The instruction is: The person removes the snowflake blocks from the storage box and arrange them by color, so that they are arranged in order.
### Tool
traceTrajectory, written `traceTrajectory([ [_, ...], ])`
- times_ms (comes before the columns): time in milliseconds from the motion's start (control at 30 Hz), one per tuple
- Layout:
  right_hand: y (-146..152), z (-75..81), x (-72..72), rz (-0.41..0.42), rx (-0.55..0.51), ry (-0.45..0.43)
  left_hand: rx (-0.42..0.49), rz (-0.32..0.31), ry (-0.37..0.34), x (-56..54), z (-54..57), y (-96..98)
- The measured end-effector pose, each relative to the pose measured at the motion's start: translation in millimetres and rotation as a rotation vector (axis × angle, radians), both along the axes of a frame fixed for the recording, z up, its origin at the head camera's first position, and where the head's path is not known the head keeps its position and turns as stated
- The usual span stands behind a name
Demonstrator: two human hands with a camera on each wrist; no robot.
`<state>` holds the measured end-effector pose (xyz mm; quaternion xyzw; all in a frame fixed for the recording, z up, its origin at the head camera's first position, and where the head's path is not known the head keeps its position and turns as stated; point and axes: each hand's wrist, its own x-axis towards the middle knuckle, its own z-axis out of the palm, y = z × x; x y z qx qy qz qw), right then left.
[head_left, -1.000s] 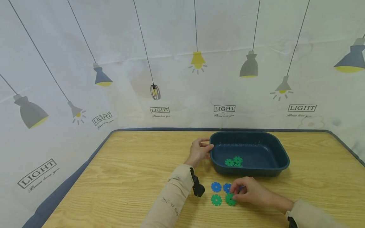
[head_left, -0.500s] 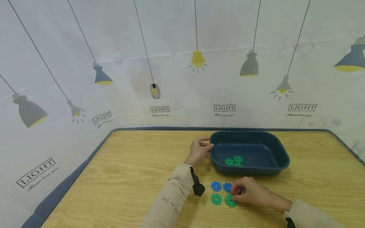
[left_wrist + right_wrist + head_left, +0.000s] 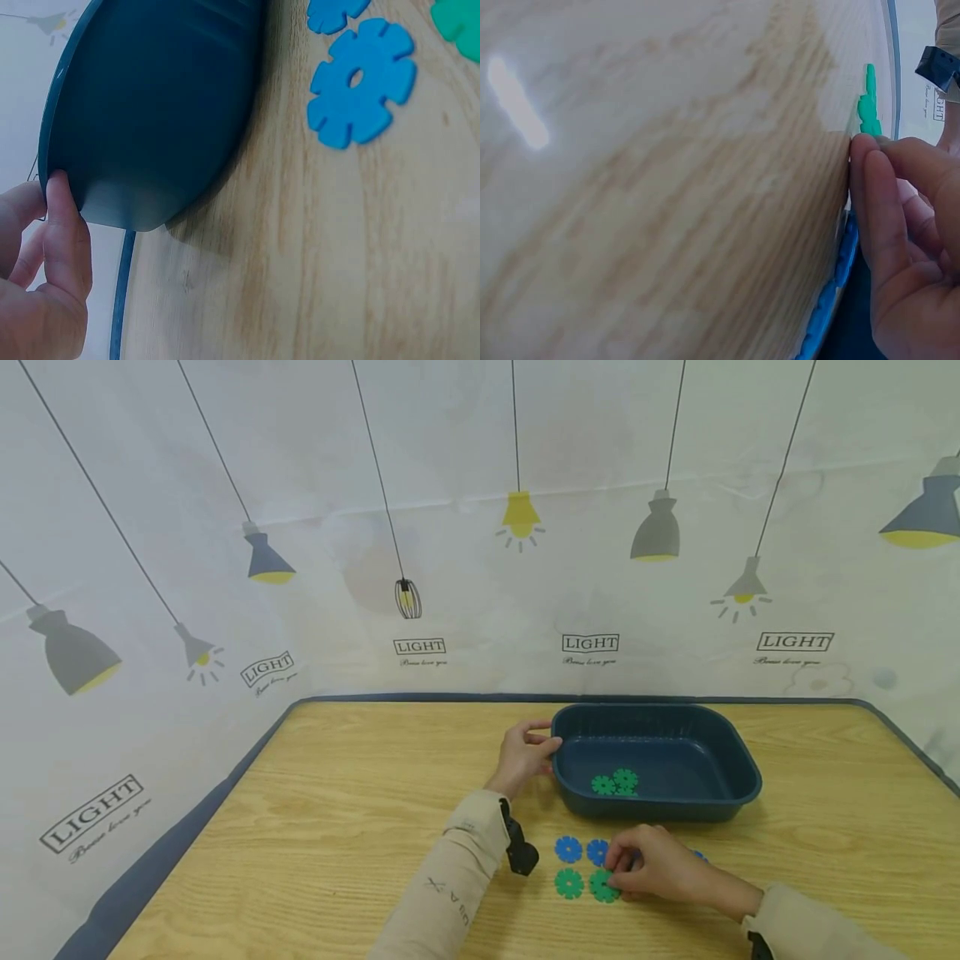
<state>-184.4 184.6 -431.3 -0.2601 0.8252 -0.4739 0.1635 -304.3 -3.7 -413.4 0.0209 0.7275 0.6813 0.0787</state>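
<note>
My left hand grips the left rim of a dark blue plastic basin, with the thumb and fingers on either side of the wall in the left wrist view. My right hand pinches the edge of a green notched disc, low over the table; its fingertips meet at the disc in the right wrist view. To the left lies another green disc. Behind these are two blue notched discs, the left blue disc in full view and the other blue disc close by my right fingers.
Several green discs lie inside the basin near its front left. Part of a further blue disc shows behind my right wrist. The wooden table ends at a lamp-printed backdrop at the back and sides.
The green disc at my right fingertips has shifted very slightly left, toward the other green disc. My left hand and the basin stay put.
</note>
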Motion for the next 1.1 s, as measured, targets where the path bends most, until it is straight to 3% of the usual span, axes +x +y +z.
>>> traceTrajectory([
  [300,1,2.5,2.3,0.006,0.011,0.015,0.000,0.004,0.001,2.0,0.7,0.7],
  [500,6,9.7,2.2,0.008,0.012,0.081,0.004,-0.001,0.006,1.5,-1.0,0.7],
  [833,16,43.3,-6.8,0.009,-0.001,0.115,0.002,0.009,-0.010,0.4,0.0,1.2],
  [1100,22,68.9,-24.4,-0.058,0.019,0.136,0.005,0.009,-0.012,1.2,2.1,0.5],
])
